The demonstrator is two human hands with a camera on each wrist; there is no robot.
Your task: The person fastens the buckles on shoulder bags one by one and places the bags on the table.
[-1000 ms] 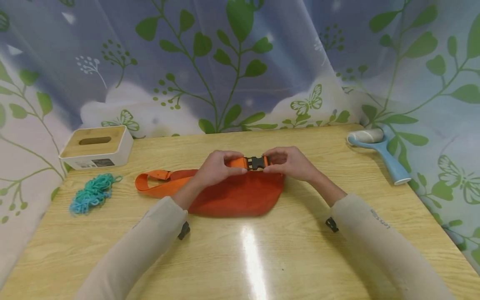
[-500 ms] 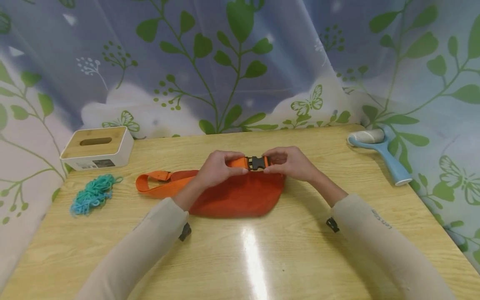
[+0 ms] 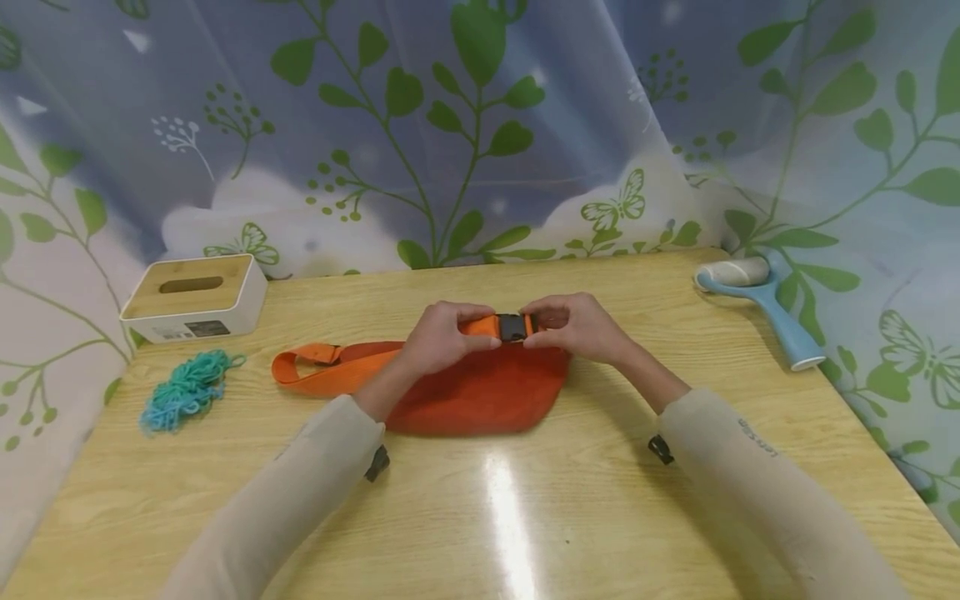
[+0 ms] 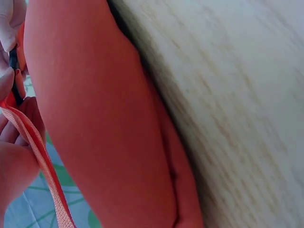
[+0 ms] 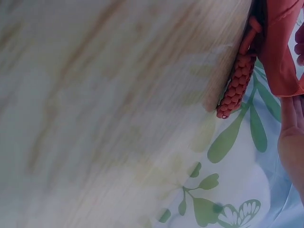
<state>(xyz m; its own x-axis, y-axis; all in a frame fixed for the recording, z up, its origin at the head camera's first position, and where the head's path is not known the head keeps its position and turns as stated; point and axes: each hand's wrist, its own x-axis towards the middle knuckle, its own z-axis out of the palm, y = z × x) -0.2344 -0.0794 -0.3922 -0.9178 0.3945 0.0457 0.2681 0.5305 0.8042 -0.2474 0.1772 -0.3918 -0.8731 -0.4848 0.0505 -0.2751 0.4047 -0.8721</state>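
Observation:
A red-orange waist bag (image 3: pixel 480 392) lies on the table beneath both hands, its orange strap (image 3: pixel 330 379) looped out to the left. Above its top edge is a black side-release buckle (image 3: pixel 513 327), the two halves pushed together. My left hand (image 3: pixel 438 340) pinches the orange webbing at the buckle's left end. On the other side, my right hand (image 3: pixel 581 327) pinches the buckle's right end between thumb and fingers. The left wrist view shows the bag's red fabric (image 4: pixel 95 104) close up, with part of the buckle (image 4: pixel 16 71) at the edge. In the right wrist view hangs a braided red cord (image 5: pixel 237 85).
At the back left of the wooden table (image 3: pixel 600 517) stands a white tissue box (image 3: pixel 191 296) with a wooden lid. A teal yarn bundle (image 3: pixel 187 387) lies before it. A blue lint roller (image 3: pixel 765 304) rests at the right edge. A leaf-patterned curtain (image 3: pixel 480 150) hangs behind.
The buckle halves have come together, and the gap with visible prongs between them has closed. My hands have drawn slightly nearer each other. The bag has stayed in place.

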